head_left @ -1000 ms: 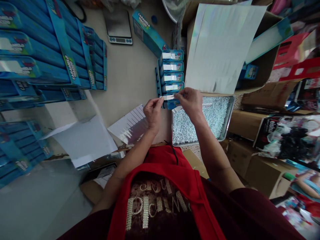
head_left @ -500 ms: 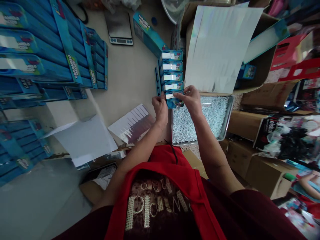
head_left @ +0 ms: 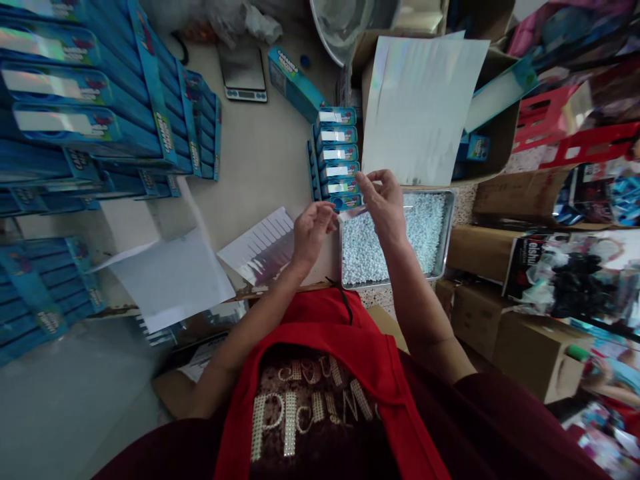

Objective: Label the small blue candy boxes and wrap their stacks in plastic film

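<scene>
Several blue candy boxes stand in a row on the table, most with a shiny white sticker on the end facing up. The nearest box shows a printed end with no white sticker visible. Just in front of it, a thin shiny sticker stretches between my hands. My left hand has its fingertips pinched at the sticker's left end. My right hand is closed, its thumb and finger at the right end, beside the row. A sticker sheet lies left of my left hand.
A metal tray of pale blue pellets sits under my right forearm. White sheets lie over a cardboard box behind it. Stacked blue boxes fill the left. A small scale and another blue box stand farther back.
My hands have drawn back from the fifth box, which now has its sticker showing uncovered. My left hand has moved left and nearer me; the shiny sticker now spans between both hands.
</scene>
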`<state>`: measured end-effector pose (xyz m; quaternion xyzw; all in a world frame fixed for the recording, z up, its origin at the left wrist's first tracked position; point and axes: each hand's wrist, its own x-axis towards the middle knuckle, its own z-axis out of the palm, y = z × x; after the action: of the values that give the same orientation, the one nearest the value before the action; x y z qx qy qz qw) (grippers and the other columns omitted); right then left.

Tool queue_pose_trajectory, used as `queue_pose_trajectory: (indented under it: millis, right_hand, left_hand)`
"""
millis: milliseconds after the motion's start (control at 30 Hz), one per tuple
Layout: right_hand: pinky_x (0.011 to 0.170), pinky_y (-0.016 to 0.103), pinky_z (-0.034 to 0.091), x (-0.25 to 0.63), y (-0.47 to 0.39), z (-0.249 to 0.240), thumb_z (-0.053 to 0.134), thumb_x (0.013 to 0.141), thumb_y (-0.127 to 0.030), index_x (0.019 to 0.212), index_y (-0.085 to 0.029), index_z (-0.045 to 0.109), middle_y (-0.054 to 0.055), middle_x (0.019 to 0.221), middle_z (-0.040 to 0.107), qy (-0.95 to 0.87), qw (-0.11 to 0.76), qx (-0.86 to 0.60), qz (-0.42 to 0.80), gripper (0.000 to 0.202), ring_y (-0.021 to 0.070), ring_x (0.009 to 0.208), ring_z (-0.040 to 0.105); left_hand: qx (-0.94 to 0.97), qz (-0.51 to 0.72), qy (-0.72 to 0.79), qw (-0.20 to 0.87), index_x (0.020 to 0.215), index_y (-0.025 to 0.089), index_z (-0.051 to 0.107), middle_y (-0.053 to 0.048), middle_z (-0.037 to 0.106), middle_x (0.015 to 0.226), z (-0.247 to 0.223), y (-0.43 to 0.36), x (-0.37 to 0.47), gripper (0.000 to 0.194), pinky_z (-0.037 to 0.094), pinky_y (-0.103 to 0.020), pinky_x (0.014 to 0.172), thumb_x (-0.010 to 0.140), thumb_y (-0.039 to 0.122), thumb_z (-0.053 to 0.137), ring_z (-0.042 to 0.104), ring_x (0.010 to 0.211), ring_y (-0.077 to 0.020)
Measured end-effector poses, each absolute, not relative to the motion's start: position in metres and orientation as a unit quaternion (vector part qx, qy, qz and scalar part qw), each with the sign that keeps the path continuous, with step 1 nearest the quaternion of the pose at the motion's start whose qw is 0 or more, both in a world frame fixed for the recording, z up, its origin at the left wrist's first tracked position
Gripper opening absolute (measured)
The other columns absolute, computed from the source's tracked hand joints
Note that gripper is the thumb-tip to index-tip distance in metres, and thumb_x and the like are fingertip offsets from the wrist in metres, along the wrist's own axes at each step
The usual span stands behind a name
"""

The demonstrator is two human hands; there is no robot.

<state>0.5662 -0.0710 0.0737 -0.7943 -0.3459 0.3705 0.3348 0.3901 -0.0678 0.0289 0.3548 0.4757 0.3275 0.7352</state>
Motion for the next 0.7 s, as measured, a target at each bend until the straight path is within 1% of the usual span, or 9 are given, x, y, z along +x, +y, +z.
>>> queue_pose_trajectory:
  millis: [67,100,167,233,300,367,433,567,700]
  right_hand:
    - [0.057,0.031,0.045,0.556,-0.072,0.076,0.061,0.097,-0.082,0.106,-0.028,0.054,-0.002,0.073,0.054,-0.327,0.353,-0.797,0.366,0.055,0.0143,0.064,0.056]
    - [0.057,0.031,0.045,0.552,-0.072,0.076,0.064,0.095,-0.081,0.105,-0.028,0.055,-0.002,0.073,0.054,-0.315,0.362,-0.798,0.365,0.055,0.0140,0.064,0.055]
    - [0.057,0.030,0.043,0.547,-0.074,0.077,0.067,0.094,-0.080,0.103,-0.028,0.055,-0.003,0.071,0.053,-0.309,0.368,-0.793,0.374,0.053,0.0131,0.062,0.053]
    - [0.057,0.031,0.043,0.547,-0.076,0.078,0.072,0.092,-0.077,0.103,-0.029,0.054,-0.004,0.070,0.055,-0.300,0.381,-0.780,0.396,0.053,0.0127,0.061,0.053]
    - [0.061,0.031,0.046,0.549,-0.081,0.078,0.082,0.084,-0.072,0.106,-0.029,0.053,-0.005,0.072,0.059,-0.288,0.394,-0.757,0.435,0.057,0.0132,0.063,0.056]
    - [0.066,0.032,0.050,0.553,-0.087,0.079,0.094,0.071,-0.064,0.108,-0.029,0.052,-0.006,0.074,0.063,-0.274,0.396,-0.736,0.477,0.066,0.0144,0.067,0.061]
    - [0.069,0.034,0.052,0.555,-0.093,0.078,0.099,0.063,-0.056,0.108,-0.028,0.052,-0.006,0.075,0.066,-0.257,0.395,-0.728,0.498,0.070,0.0152,0.069,0.063]
    - [0.069,0.034,0.052,0.555,-0.101,0.071,0.096,0.066,-0.046,0.107,-0.027,0.054,-0.004,0.076,0.069,-0.235,0.405,-0.755,0.458,0.063,0.0158,0.069,0.066]
    - [0.069,0.034,0.052,0.555,-0.097,0.059,0.089,0.076,-0.041,0.109,-0.027,0.053,-0.004,0.078,0.068,-0.252,0.381,-0.791,0.407,0.051,0.0164,0.071,0.068]
  left_hand:
    - [0.297,0.300,0.441,0.792,0.105,0.021,0.075,-0.008,0.075,0.088,0.043,-0.075,0.389,0.075,0.056,-0.029,0.066,0.088,0.092,0.059,0.070,0.072,-0.0169]
    - [0.276,0.293,0.443,0.801,0.103,0.021,0.075,-0.008,0.075,0.087,0.047,-0.076,0.389,0.073,0.057,-0.029,0.065,0.085,0.091,0.064,0.071,0.072,-0.0172]
    - [0.263,0.295,0.472,0.788,0.096,0.021,0.073,-0.006,0.075,0.085,0.050,-0.076,0.389,0.062,0.058,-0.027,0.063,0.078,0.080,0.083,0.070,0.069,-0.0155]
    - [0.263,0.303,0.507,0.763,0.088,0.021,0.071,-0.004,0.075,0.084,0.049,-0.074,0.388,0.052,0.057,-0.025,0.061,0.073,0.064,0.095,0.067,0.065,-0.0126]
    - [0.264,0.305,0.530,0.746,0.085,0.021,0.070,-0.003,0.074,0.081,0.047,-0.071,0.385,0.045,0.055,-0.024,0.059,0.075,0.056,0.096,0.065,0.063,-0.0111]
    - [0.266,0.296,0.539,0.742,0.085,0.021,0.071,-0.001,0.073,0.078,0.044,-0.068,0.380,0.040,0.054,-0.023,0.057,0.078,0.053,0.094,0.064,0.061,-0.0106]
    - [0.279,0.286,0.539,0.742,0.082,0.021,0.072,0.000,0.071,0.072,0.040,-0.064,0.375,0.038,0.054,-0.023,0.055,0.076,0.050,0.095,0.062,0.058,-0.0103]
    - [0.336,0.260,0.531,0.733,0.075,0.019,0.074,-0.002,0.070,0.067,0.034,-0.051,0.370,0.037,0.052,-0.023,0.052,0.073,0.048,0.097,0.060,0.053,-0.0106]
    - [0.350,0.251,0.545,0.719,0.074,0.019,0.076,-0.003,0.071,0.066,0.027,-0.037,0.376,0.031,0.051,-0.023,0.052,0.075,0.042,0.095,0.060,0.054,-0.0109]
